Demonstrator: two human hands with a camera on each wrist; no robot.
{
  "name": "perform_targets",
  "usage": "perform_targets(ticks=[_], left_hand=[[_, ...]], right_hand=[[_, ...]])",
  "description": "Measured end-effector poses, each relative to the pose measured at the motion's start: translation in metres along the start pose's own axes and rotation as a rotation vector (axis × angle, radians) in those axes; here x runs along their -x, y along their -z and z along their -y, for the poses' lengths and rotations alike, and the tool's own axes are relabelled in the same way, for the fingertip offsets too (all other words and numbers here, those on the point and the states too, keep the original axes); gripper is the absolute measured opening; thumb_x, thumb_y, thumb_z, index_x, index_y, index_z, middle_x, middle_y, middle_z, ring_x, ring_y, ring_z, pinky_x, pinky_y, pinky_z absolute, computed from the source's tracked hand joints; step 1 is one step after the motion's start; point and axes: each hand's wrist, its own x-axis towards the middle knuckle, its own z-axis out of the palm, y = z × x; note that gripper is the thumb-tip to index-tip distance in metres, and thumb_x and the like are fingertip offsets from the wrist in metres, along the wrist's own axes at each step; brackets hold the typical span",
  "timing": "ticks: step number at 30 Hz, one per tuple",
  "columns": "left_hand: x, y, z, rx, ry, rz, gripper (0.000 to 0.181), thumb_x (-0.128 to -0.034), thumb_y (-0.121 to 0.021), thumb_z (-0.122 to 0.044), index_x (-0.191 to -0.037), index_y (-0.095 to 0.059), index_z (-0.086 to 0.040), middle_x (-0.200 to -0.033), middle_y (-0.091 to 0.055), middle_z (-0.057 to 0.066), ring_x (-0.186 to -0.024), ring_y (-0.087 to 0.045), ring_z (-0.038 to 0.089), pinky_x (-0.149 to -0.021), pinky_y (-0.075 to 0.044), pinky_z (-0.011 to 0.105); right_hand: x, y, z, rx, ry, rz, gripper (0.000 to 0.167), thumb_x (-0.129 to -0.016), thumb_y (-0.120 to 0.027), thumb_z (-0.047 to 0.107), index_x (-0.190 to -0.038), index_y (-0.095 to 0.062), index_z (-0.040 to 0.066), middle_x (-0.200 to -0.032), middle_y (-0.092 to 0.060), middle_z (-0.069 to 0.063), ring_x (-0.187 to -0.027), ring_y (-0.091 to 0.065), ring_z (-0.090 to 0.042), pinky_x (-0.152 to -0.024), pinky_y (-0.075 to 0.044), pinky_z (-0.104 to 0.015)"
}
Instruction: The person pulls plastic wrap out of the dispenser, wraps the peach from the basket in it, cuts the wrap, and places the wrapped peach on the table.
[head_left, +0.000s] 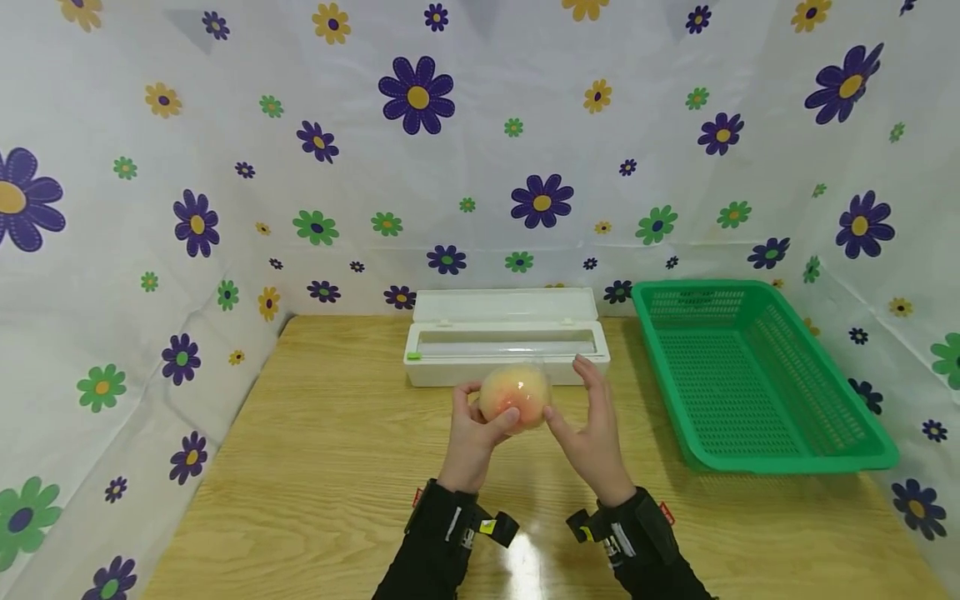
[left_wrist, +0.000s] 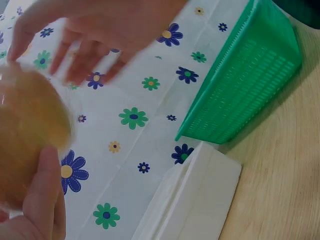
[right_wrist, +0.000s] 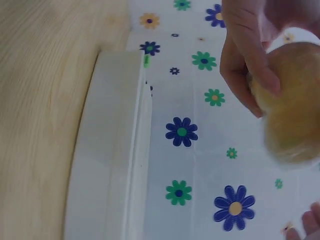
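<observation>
A yellow-pink peach (head_left: 516, 388) with a shiny clear film around it is held up over the table in the head view. My left hand (head_left: 468, 446) grips it from the left, thumb across its front. The right hand (head_left: 595, 442) is at its right side with fingers spread, its thumb tip at the peach's edge; whether it touches the film I cannot tell. In the left wrist view the peach (left_wrist: 30, 125) is blurred, the right hand (left_wrist: 100, 30) above it. The right wrist view shows the left hand (right_wrist: 250, 50) around the peach (right_wrist: 295, 100).
Behind the hands stands a white cling film box (head_left: 506, 372), lid raised, a clear roll inside and a small green piece at its left end. A green plastic basket (head_left: 795, 463) sits at the right of the wooden table (head_left: 315, 467). Flower-printed cloth (head_left: 480, 167) surrounds the table.
</observation>
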Motion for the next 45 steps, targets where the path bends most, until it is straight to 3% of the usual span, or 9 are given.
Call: perform_targets(ticks=[3, 5, 8, 12, 17, 22, 33, 41, 45], left_hand=[[-0.001, -0.001, 0.002, -0.062, 0.000, -0.032, 0.062, -0.0722, -0.073, -0.012, -0.113, -0.026, -0.005, -0.105, -0.050, 0.019, -0.090, -0.054, 0.019, -0.071, -0.048, 0.030], [0.000, -0.002, 0.004, -0.088, -0.002, -0.024, 0.062, -0.0719, -0.073, -0.011, -0.113, -0.027, -0.005, -0.105, -0.051, 0.019, -0.092, -0.053, 0.020, -0.072, -0.047, 0.031], [0.001, -0.002, 0.008, -0.127, -0.013, -0.010, 0.063, -0.0695, -0.076, -0.012, -0.112, -0.030, -0.004, -0.106, -0.051, 0.017, -0.093, -0.051, 0.021, -0.073, -0.047, 0.031], [0.003, 0.000, 0.011, -0.164, -0.043, 0.024, 0.066, -0.0675, -0.078, -0.013, -0.113, -0.031, -0.002, -0.109, -0.048, 0.017, -0.095, -0.049, 0.021, -0.074, -0.046, 0.030], [0.002, 0.006, 0.013, -0.216, -0.088, 0.070, 0.067, -0.0677, -0.077, -0.010, -0.115, -0.031, -0.001, -0.112, -0.044, 0.017, -0.095, -0.048, 0.022, -0.072, -0.046, 0.029], [0.001, 0.013, 0.012, -0.234, -0.102, 0.113, 0.066, -0.0652, -0.077, -0.002, -0.115, -0.033, 0.001, -0.112, -0.044, 0.017, -0.096, -0.048, 0.023, -0.073, -0.046, 0.032], [0.004, 0.028, 0.004, -0.224, -0.068, 0.241, 0.068, -0.0634, -0.079, -0.004, -0.114, -0.035, 0.005, -0.108, -0.048, 0.011, -0.093, -0.048, 0.021, -0.072, -0.047, 0.032], [0.006, 0.027, 0.004, -0.178, -0.014, 0.358, 0.069, -0.0639, -0.080, -0.011, -0.113, -0.032, 0.002, -0.108, -0.047, 0.012, -0.095, -0.050, 0.020, -0.077, -0.045, 0.030], [0.004, 0.027, 0.004, -0.175, 0.028, 0.418, 0.079, -0.0659, -0.079, -0.017, -0.123, -0.026, -0.002, -0.113, -0.045, 0.013, -0.097, -0.050, 0.021, -0.078, -0.045, 0.031]], right_hand=[[-0.002, -0.005, 0.001, 0.155, 0.182, 0.055, 0.063, -0.092, -0.046, 0.033, -0.134, -0.023, -0.008, -0.139, -0.020, -0.023, -0.127, -0.020, -0.035, -0.095, -0.022, -0.057], [-0.002, -0.008, 0.002, 0.188, 0.206, 0.112, 0.068, -0.094, -0.035, 0.043, -0.136, -0.017, -0.008, -0.142, -0.014, -0.023, -0.128, -0.017, -0.036, -0.094, -0.022, -0.057], [0.001, -0.012, 0.004, 0.163, 0.149, 0.161, 0.077, -0.091, -0.031, 0.051, -0.138, -0.010, -0.006, -0.143, -0.009, -0.022, -0.129, -0.015, -0.035, -0.094, -0.023, -0.057], [0.005, -0.014, 0.004, 0.072, 0.078, 0.147, 0.078, -0.089, -0.036, 0.051, -0.139, -0.011, -0.003, -0.140, -0.019, -0.024, -0.119, -0.033, -0.034, -0.089, -0.034, -0.053], [0.005, -0.015, 0.006, 0.003, -0.033, 0.145, 0.063, -0.091, -0.051, 0.023, -0.138, -0.019, -0.004, -0.127, -0.036, -0.026, -0.099, -0.048, -0.029, -0.075, -0.044, -0.042], [0.004, -0.013, 0.009, -0.051, -0.128, 0.194, 0.062, -0.083, -0.058, 0.002, -0.134, -0.025, -0.010, -0.120, -0.042, -0.029, -0.096, -0.050, -0.033, -0.073, -0.045, -0.040], [-0.001, -0.002, 0.009, -0.184, -0.318, 0.321, 0.060, -0.072, -0.073, 0.012, -0.123, -0.044, -0.001, -0.112, -0.051, -0.015, -0.097, -0.051, -0.025, -0.077, -0.046, -0.032], [0.000, 0.001, 0.005, -0.313, -0.359, 0.389, 0.064, -0.070, -0.075, 0.023, -0.117, -0.042, -0.005, -0.103, -0.049, -0.017, -0.087, -0.050, -0.025, -0.069, -0.047, -0.034], [-0.001, 0.003, 0.006, -0.301, -0.350, 0.411, 0.065, -0.070, -0.075, 0.019, -0.117, -0.037, -0.006, -0.103, -0.047, -0.017, -0.088, -0.050, -0.025, -0.069, -0.046, -0.034]])
